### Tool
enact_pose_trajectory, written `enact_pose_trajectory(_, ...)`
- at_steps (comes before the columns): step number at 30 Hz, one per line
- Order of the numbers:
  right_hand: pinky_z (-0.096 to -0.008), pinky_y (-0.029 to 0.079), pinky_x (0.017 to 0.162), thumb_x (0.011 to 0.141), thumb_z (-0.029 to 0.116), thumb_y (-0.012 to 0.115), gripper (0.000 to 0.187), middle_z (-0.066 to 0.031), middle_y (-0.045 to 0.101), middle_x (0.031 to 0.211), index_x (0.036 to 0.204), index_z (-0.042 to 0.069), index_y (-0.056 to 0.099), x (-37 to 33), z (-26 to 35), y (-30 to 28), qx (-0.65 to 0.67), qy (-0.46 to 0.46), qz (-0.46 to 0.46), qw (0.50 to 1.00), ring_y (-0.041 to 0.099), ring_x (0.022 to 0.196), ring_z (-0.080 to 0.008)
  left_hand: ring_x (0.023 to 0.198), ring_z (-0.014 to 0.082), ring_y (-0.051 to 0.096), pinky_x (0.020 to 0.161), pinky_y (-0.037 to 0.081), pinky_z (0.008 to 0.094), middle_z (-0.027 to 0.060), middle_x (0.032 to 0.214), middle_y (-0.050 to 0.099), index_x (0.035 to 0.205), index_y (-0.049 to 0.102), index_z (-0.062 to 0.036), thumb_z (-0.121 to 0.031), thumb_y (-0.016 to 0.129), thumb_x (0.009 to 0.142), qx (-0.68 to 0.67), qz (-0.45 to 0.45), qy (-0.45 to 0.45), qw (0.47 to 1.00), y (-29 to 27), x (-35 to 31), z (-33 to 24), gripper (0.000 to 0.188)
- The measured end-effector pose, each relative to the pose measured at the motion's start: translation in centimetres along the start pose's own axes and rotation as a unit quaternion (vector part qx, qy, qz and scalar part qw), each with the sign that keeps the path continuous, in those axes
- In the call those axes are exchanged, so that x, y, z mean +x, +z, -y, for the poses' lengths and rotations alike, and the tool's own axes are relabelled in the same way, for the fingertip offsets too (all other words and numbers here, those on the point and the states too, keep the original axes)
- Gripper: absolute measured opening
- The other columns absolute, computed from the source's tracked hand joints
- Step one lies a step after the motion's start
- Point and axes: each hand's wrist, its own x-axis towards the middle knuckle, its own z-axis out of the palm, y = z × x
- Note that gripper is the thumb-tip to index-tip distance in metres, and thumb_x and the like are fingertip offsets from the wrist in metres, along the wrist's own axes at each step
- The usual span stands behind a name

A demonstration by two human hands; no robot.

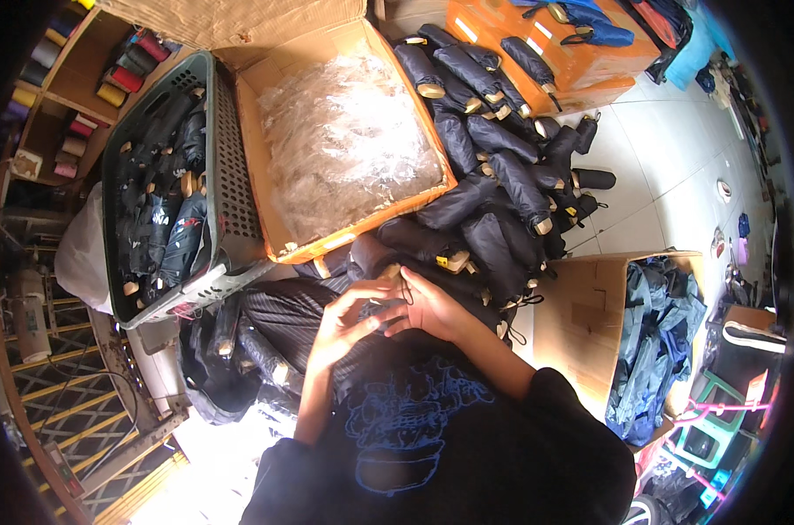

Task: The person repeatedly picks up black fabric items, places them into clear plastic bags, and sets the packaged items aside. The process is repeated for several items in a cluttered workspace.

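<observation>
In front of my chest my two hands meet at a folded umbrella [372, 256] in a black sleeve, its pale wooden end [392, 273] toward me. My left hand [344, 322] curls its fingers round near that end, its thumb lower down; a dark strip shows between the hands. My right hand [430, 308] turns its palm up with the fingers loosely stretched, and a thin black cord loop [407, 290] lies across it. The right fingertips are partly hidden behind the left hand. More sleeved umbrellas [502, 245] lie heaped just beyond.
A grey perforated basket [238, 197] of umbrellas stands at the left, beside an open carton [443, 191] of clear plastic wrappers. At the right, another carton [581, 311] holds bluish folded cloth [655, 324]. Thread spools [126, 79] fill a shelf; an orange-taped box [581, 66] is at the back.
</observation>
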Motion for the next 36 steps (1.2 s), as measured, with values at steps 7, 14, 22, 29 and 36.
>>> enact_pose_trajectory(7,-0.0409,0.057,0.067,0.098,0.054,0.040,0.054,-0.0149,0.067,0.099,0.111,0.004,0.055,0.9,-0.4,-0.1,-0.056,0.024,-0.076,0.995,0.069,0.083,-0.0283,0.089,0.0185,0.064,0.079,0.053,0.0320,0.0093,0.103,0.064,0.112,0.058,-0.0008,-0.024,0.055,0.097,-0.154,-0.189,-0.129,0.961,0.8,0.0,3.2,0.028)
enact_pose_trajectory(14,-0.0340,0.056,0.056,0.096,0.029,0.044,0.033,-0.0157,0.067,0.078,0.108,0.000,0.056,1.0,-2.7,1.0,-0.261,0.012,-0.181,0.948,0.068,0.067,-0.0240,0.089,0.0211,0.062,0.069,0.053,0.0340,0.0097,0.104,0.063,0.121,0.053,-0.0032,-0.045,0.059,0.092,-0.239,-0.295,-0.280,0.882,-1.5,0.3,5.6,0.051)
enact_pose_trajectory(22,-0.0329,0.048,0.060,0.084,0.019,0.067,0.023,-0.0101,0.060,0.068,0.094,-0.002,0.063,-3.5,0.4,7.0,-0.683,-0.167,0.049,0.709,0.062,0.064,-0.0242,0.064,0.0189,0.062,0.057,0.055,0.0366,0.0053,0.084,0.061,0.107,0.057,-0.0072,-0.049,0.071,0.080,-0.374,-0.310,-0.289,0.825,-2.2,-1.5,7.1,0.052)
enact_pose_trajectory(29,-0.0279,0.040,0.051,0.079,0.015,0.068,0.019,-0.0056,0.054,0.064,0.080,0.004,0.053,-11.5,8.7,19.1,-0.577,-0.645,0.177,0.469,0.055,0.055,-0.0187,0.068,0.0218,0.063,0.057,0.056,0.0373,0.0090,0.085,0.061,0.116,0.051,-0.0084,-0.047,0.070,0.081,-0.370,-0.285,-0.273,0.841,-1.9,-2.2,5.0,0.056)
enact_pose_trajectory(36,-0.0165,0.027,0.035,0.085,0.012,0.060,0.026,0.0054,0.045,0.055,0.067,0.010,0.041,-14.4,8.7,23.7,-0.433,-0.819,0.228,0.298,0.044,0.040,-0.0037,0.075,0.0211,0.063,0.061,0.056,0.0370,0.0090,0.091,0.058,0.124,0.045,-0.0086,-0.045,0.068,0.084,-0.356,-0.317,-0.289,0.831,-0.5,-1.9,6.0,0.059)
